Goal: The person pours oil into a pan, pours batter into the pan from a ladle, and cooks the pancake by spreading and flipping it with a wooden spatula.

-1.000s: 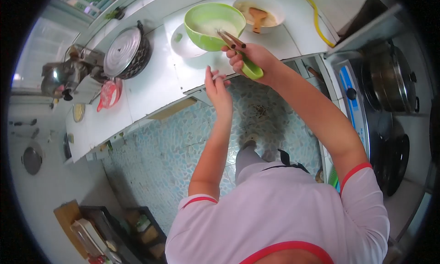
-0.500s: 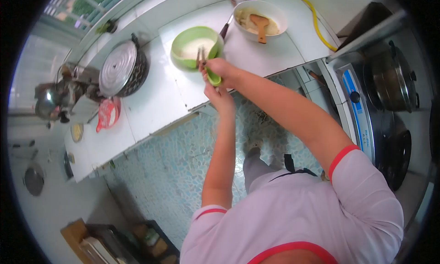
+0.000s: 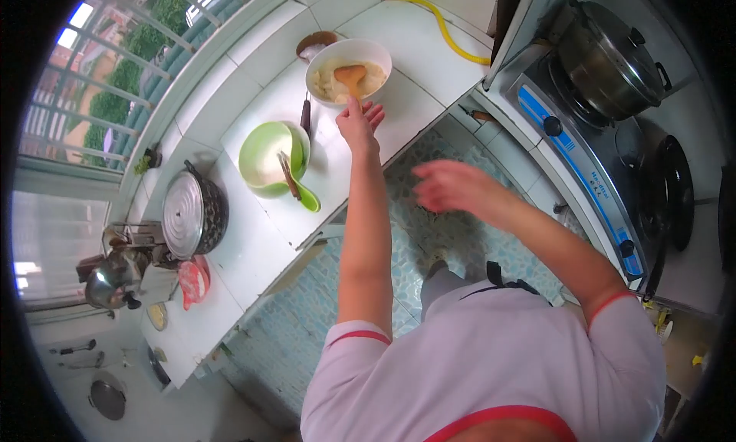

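My left hand (image 3: 359,126) is at the near rim of a white bowl (image 3: 386,66), fingers spread, its fingertips at the handle of a wooden spatula (image 3: 351,77). Whether they touch the handle is hard to see. Pale, lumpy food lies in that bowl around the spatula. My right hand (image 3: 454,185) hangs over the floor right of the counter, blurred, with fingers apart and nothing visible in them. A green bowl with a handle (image 3: 249,152) stands left of my left hand, holding white contents. A fork (image 3: 289,175) leans across its near rim.
A lidded pot (image 3: 195,214), a red scoop-like container (image 3: 193,279) and a metal kettle (image 3: 115,279) stand along the left counter. A dark-handled utensil (image 3: 306,118) lies between the bowls. On the right, a large pot (image 3: 613,62) sits on a gas stove (image 3: 571,139). A yellow hose (image 3: 441,24) crosses the back.
Both hands have left the green bowl and fork; the fork now rests in the bowl. My left hand has moved to the white bowl, my right hand away over the floor. The view has turned right.
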A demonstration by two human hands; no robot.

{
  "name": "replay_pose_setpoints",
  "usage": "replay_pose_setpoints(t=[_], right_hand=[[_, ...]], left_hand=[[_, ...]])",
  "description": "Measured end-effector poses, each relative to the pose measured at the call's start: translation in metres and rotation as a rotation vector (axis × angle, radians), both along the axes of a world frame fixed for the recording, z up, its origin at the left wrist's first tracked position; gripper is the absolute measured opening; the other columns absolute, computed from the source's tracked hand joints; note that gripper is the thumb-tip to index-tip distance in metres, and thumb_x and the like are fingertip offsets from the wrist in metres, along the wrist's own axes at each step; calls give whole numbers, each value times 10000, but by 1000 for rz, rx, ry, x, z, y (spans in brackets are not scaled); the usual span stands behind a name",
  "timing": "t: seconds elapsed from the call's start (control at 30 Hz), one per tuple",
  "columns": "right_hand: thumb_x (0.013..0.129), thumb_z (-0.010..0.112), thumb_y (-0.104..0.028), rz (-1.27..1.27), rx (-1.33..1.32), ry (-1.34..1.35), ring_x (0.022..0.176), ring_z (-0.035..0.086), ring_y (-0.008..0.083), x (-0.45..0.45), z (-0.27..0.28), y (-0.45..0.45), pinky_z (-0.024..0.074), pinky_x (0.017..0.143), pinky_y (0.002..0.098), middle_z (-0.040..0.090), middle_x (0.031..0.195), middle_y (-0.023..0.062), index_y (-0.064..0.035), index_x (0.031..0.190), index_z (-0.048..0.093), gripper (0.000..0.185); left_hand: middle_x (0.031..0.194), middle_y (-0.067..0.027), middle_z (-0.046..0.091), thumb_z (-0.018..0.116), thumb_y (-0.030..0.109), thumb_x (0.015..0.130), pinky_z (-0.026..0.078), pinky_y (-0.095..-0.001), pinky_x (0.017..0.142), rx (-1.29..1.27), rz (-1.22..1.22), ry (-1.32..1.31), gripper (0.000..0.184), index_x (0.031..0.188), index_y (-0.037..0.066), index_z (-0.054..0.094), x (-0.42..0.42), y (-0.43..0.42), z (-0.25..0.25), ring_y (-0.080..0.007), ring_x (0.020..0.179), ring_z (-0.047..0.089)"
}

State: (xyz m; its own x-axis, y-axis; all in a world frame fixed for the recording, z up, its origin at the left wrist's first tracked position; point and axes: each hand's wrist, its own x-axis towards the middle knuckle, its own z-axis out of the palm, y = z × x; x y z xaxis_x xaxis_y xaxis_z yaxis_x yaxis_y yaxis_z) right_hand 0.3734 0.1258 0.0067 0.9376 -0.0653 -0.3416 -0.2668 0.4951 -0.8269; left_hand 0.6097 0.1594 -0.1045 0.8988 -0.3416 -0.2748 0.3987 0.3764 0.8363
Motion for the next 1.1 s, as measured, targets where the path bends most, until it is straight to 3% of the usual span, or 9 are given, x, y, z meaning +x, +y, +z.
replay_pose_setpoints(t=[0.07,0.27,0.4,0.47,0.57,0.67,0.8,0.93,1.1], right_hand=[[885,477,-264,-153,-89,84,937,554,167,-70,-6,-19,443,837,302,558,1035,96,-43,1187,456,375],[877,499,-224,-840,55,299,899,552,164,-275,-81,-32,456,794,285,553,976,88,-40,1100,507,290],[870,503,-209,-1273,87,331,906,556,159,-357,-91,-13,465,789,274,560,999,82,-33,1084,521,278],[866,506,-210,-1398,97,309,896,562,146,-394,-93,-9,466,791,266,568,1000,71,-35,1086,522,282],[868,506,-205,-1543,145,243,869,571,128,-437,-91,-6,463,794,262,574,989,61,-42,1096,520,281],[871,504,-202,-1621,148,206,855,574,127,-465,-80,-8,461,793,259,575,985,61,-45,1105,516,282],[876,498,-201,-1641,104,199,852,574,126,-505,-76,-10,461,794,258,575,985,64,-49,1112,513,280],[879,496,-204,-1664,88,180,852,573,124,-540,-78,-6,459,788,252,578,974,67,-54,1108,517,274],[875,500,-206,-1635,79,206,866,571,131,-564,-86,-9,456,785,256,582,970,71,-51,1110,517,282]], left_hand=[[696,-134,587,492,189,856,497,-258,446,2,-65,-33,261,838,-71,499,22,-10,-18,-200,577,598],[794,-70,582,495,106,824,453,-235,663,-214,-106,-158,140,839,-13,568,14,-9,-30,-138,748,547],[805,-67,543,468,165,886,405,-193,521,-174,-281,-233,138,943,41,454,-130,-18,32,-95,656,495],[774,-38,518,438,126,884,456,-236,632,-166,-498,-252,94,936,52,463,-199,-26,51,-102,683,496],[697,5,445,462,116,868,413,-210,574,-85,-670,-256,61,899,64,465,-285,-41,60,-73,602,428],[676,29,462,593,108,814,307,-167,484,0,-871,-580,123,863,69,487,-342,-79,71,-41,552,405],[703,27,463,646,109,782,343,-183,526,59,-986,-1038,187,903,32,525,-407,-147,134,-38,608,424],[743,-80,561,627,144,779,429,-273,597,131,-906,-1720,213,951,22,595,-453,-225,183,-181,641,547],[847,-146,581,512,275,841,452,-384,679,395,-1022,-2232,277,1087,175,592,-529,-305,196,-293,771,574]])
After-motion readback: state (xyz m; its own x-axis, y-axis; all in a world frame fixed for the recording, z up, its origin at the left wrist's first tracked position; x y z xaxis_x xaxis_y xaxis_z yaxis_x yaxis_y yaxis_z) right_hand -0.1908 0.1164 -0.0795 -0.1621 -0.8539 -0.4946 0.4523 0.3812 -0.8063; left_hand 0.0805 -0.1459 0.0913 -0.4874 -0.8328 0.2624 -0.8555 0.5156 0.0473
